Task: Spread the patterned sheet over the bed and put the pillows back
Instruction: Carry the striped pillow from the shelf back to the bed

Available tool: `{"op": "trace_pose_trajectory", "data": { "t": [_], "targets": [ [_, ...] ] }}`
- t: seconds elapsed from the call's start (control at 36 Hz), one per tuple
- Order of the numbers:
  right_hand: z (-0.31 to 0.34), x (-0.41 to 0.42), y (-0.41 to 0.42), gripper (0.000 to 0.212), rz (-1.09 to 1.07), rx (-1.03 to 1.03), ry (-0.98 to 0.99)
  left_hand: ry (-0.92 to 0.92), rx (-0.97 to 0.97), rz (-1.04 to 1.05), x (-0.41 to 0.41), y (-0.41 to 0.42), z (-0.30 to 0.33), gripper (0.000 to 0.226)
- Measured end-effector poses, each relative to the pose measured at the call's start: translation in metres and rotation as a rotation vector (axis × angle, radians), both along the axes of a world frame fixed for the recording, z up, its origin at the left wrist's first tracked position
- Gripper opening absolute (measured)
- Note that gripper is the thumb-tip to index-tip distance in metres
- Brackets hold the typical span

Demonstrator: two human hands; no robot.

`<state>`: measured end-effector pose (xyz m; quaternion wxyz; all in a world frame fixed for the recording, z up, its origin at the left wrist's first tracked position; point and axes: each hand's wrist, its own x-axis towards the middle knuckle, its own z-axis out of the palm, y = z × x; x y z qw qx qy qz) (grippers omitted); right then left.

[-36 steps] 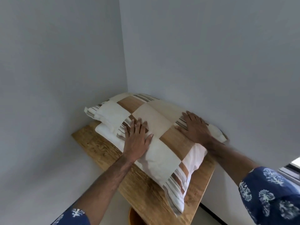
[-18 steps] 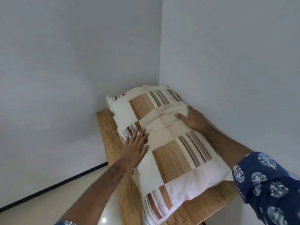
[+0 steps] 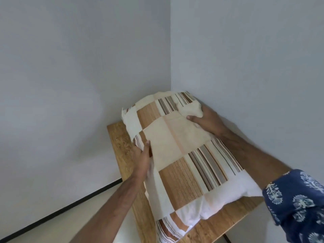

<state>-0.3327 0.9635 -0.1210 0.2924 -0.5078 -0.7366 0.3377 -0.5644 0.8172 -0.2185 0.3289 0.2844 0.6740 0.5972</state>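
Two patchwork pillows lie stacked on a wooden surface point(image 3: 121, 142) in the corner of a room, in the centre and lower centre of the frame. The top pillow point(image 3: 185, 155) has squares of cream, brown wood-like print and brown stripes, with white fabric at its lower end. The lower pillow point(image 3: 168, 228) shows only at the bottom centre, where its striped edge and white part come out from under the top one.

The left hand point(image 3: 142, 162) holds the left edge of the top pillow, in the middle left of the pillow: the thumb lies on the top face and the fingers go under the edge, where they are hidden. The right hand point(image 3: 206, 121) grips the upper right part of the same pillow, near the right wall point(image 3: 254, 58); the thumb presses on the cream square and the fabric is bunched above it. So both hands are clamped on the top pillow, one at each side, well apart.

A blue sleeve point(image 3: 298, 204) with a pale floral print covers the right arm at the lower right of the frame. The left wall point(image 3: 70, 67) is plain grey, and a dark skirting line point(image 3: 70, 206) runs along its base in the lower left, above the pale floor point(image 3: 78, 225)
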Motion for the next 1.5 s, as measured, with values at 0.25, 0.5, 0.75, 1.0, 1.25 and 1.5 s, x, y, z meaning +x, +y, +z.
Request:
{"op": "trace_pose_trajectory", "data": {
  "t": [0.25,0.5,0.75,1.0,1.25,1.5],
  "targets": [
    [0.056,0.002,-0.099,0.049,-0.253,0.143,0.001,-0.099,0.068,-0.129,-0.013,-0.018,0.032,0.067],
    [0.114,0.025,-0.255,0.048,-0.553,0.262,0.055,-0.128,0.301,-0.297,0.027,-0.079,0.089,0.061],
    [0.147,0.093,-0.449,0.056,-0.899,0.491,0.104,-0.182,0.621,-0.774,0.129,-0.152,0.142,0.07],
    [0.127,0.132,-0.686,0.054,-1.317,0.559,0.142,-0.199,0.734,-1.276,0.258,-0.295,0.164,0.064],
    [0.086,0.123,-0.869,0.075,-1.707,0.524,0.217,-0.198,0.762,-1.756,0.333,-0.432,0.149,0.064],
    [0.027,0.121,-0.958,0.086,-1.969,0.773,1.043,-0.211,0.83,-2.274,0.424,-0.515,0.129,0.069]
  ]
}}
